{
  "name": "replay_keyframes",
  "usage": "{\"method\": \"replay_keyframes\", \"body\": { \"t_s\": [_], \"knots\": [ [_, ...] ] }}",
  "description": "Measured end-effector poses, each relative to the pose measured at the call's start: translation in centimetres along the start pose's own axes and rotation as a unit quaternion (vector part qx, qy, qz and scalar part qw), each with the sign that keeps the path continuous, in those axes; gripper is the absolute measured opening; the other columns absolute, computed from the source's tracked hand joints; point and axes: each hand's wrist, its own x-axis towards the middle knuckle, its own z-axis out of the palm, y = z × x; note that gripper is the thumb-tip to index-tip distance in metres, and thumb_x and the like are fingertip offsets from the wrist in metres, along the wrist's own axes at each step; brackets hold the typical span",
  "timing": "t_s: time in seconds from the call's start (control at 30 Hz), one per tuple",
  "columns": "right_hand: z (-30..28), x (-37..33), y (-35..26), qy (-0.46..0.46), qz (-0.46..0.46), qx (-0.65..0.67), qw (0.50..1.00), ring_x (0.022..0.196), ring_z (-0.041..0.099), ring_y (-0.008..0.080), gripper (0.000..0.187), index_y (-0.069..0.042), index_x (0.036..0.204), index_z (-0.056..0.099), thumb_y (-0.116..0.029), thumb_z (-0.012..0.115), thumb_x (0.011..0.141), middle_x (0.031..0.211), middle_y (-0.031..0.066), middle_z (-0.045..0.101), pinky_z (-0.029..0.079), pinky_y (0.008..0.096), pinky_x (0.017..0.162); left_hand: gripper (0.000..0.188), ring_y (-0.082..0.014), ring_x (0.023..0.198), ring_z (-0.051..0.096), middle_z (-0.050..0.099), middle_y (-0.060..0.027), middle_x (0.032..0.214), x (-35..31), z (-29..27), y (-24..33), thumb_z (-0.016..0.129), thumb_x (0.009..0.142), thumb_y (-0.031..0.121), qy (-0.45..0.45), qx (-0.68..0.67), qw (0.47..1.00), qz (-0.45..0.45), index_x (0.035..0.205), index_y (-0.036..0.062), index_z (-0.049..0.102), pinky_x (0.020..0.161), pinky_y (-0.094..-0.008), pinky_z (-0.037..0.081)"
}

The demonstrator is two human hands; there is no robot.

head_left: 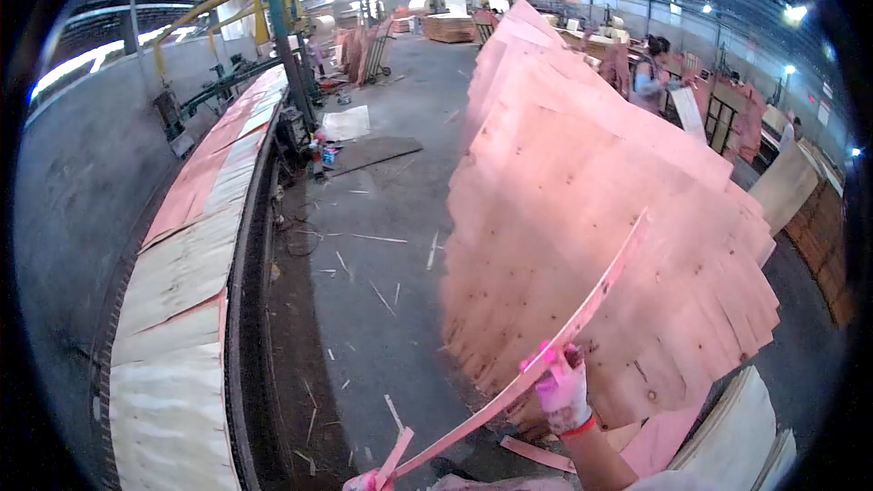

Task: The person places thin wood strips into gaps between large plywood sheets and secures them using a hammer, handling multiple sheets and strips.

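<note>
A long, narrow strip of pink-stained wood veneer (596, 295) curves up from the lower edge. My right hand (559, 395), in a white glove stained pink with a red cuff, is closed around its middle. At the bottom edge my left hand (368, 483), also in a pink-stained glove and partly cut off, grips the strip's lower end. A short veneer piece (397, 451) sticks up beside that hand. Right behind the strip leans a tall stack of large pink veneer sheets (564, 191), uneven at the edges and dotted with knots.
A long conveyor (244, 327) carrying pale and pink veneer sheets runs along the left. Veneer scraps (382, 298) litter the grey floor. Pale sheets (741, 423) lie at lower right. Another person (647, 77) stands beyond the stack; more veneer piles (450, 29) stand far off.
</note>
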Motion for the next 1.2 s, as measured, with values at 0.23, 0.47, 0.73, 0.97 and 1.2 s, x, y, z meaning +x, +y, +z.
{"method": "replay_keyframes", "body": {
  "t_s": [0.23,0.47,0.73,0.97,1.2],
  "knots": [
    [13.8,9.2,9.3,-0.168,0.043,-0.075,0.982,0.101,0.06,0.0236,0.04,-0.004,0.132,0.044,-0.013,0.054,0.094,0.12,0.0119,0.057,0.05,0.0385,0.088,0.02,-0.011,0.071,0.059,0.065,-0.0054,0.086,8.5,-2.4,-5.3,0.063,0.085,0.008,0.08,-0.427,0.861,-0.263,0.103,0.0007,0.059,0.062,-0.023,0.048],
    [16.8,10.0,25.0,-0.397,0.247,-0.27,0.842,0.105,0.057,0.0161,0.054,0.002,0.134,0.043,-0.004,0.065,0.085,0.121,0.0109,0.059,0.046,0.0298,0.091,0.021,-0.0185,0.08,0.062,0.064,-0.0097,0.093,25.6,-7.6,-7.1,0.06,0.083,0.002,0.21,-0.733,0.589,-0.267,0.104,0.0,0.056,0.075,-0.0317,0.053],
    [24.6,20.9,36.7,-0.598,0.231,-0.371,0.672,0.088,0.061,0.0089,0.04,0.0,0.119,0.055,-0.015,0.066,0.084,0.096,0.0066,0.067,0.05,0.0266,0.08,0.034,-0.0244,0.097,0.06,0.061,-0.0139,0.107,41.4,-6.7,-14.9,0.063,0.083,0.01,0.39,-0.68,0.579,-0.225,0.115,0.0016,0.052,0.084,-0.0366,0.05],
    [32.8,32.9,44.1,-0.669,0.206,-0.434,0.567,0.079,0.066,0.0146,0.042,-0.002,0.109,0.063,-0.031,0.071,0.081,0.091,0.0128,0.07,0.051,0.0281,0.074,0.035,-0.0225,0.1,0.06,0.061,-0.0123,0.11,51.1,-10.3,-18.9,0.058,0.091,0.009,0.387,-0.701,0.552,-0.233,0.124,0.0012,0.048,0.088,-0.0343,0.05],
    [40.6,38.5,52.3,-0.654,0.269,-0.45,0.545,0.081,0.067,0.0146,0.029,-0.002,0.103,0.066,-0.02,0.071,0.08,0.092,0.0114,0.071,0.051,0.0282,0.075,0.054,-0.019,0.122,0.05,0.048,-0.0142,0.135,53.3,-13.1,-30.9,0.058,0.088,-0.002,0.47,-0.666,0.549,-0.184,0.138,0.0016,0.038,0.105,-0.0301,0.04]
  ]
}}
